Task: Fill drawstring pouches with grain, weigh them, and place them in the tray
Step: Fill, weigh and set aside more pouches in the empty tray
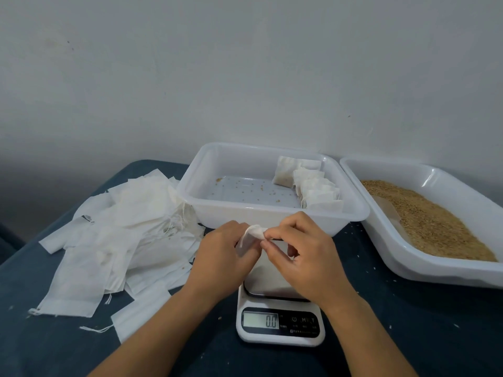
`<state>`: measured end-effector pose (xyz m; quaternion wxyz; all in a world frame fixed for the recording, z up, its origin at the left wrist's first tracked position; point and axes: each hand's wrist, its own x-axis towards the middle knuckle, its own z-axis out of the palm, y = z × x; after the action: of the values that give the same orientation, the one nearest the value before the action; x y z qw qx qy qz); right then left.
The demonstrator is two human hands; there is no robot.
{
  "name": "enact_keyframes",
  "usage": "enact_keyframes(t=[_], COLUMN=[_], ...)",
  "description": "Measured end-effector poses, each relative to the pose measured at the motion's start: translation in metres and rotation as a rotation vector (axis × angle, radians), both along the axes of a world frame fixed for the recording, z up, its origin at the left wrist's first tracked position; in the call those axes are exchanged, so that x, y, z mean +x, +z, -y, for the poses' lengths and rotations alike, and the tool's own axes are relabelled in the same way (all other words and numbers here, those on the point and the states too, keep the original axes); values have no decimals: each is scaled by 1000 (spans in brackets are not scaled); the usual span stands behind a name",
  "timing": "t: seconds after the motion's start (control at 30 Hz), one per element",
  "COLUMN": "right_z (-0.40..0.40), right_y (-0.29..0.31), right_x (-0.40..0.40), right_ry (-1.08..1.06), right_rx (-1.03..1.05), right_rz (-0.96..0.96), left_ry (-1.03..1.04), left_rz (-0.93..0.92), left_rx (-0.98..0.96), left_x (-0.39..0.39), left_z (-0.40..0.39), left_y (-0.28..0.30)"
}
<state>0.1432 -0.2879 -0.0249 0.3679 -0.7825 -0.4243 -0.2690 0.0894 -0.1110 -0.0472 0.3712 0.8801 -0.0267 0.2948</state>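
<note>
Both hands, left hand (221, 257) and right hand (302, 251), pinched an empty pouch (251, 236) open above the scale (280, 319), probably readying its mouth for grain (424, 219) beside the tray (217, 213).

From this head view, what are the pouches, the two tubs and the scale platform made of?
Empty pouches: thin white non-woven or filter-paper-like fabric, matte, creased, with string ties.
Pouch tray and grain tray: translucent white plastic, glossy, with highlights on the rims.
Scale: white plastic body; platform looks like brushed metal, mostly hidden by the hands.
</note>
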Motion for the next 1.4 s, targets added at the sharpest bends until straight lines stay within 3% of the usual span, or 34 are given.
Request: enact_keyframes(t=[0.47, 0.63, 0.77, 0.93, 1.17, 1.27, 1.4], right_z=[6, 8, 9, 9, 9, 9, 13], right_y=[4, 8, 8, 14, 20, 23, 26], right_x=[-2, 0, -2, -7, -14, -15, -14], right_ry=[64, 88, 120, 113, 230, 292, 397], right_rx=[-20, -76, -94, -35, 114, 147, 101], right_rz=[-215, -202, -318, -329, -394, -481, -628], left_ry=[-27, -41, -37, -168, -621, -825, -853], left_rz=[-30, -18, -66, -184, -572, -762, -816], left_rx=[57, 62, 86, -154, -860, -872, -777], left_x=[-1, -1, 0, -6, -10, -14, -14], left_z=[1, -1, 1, 2, -10, -15, -12], left_y=[1, 2, 2, 12, 36, 43, 44])
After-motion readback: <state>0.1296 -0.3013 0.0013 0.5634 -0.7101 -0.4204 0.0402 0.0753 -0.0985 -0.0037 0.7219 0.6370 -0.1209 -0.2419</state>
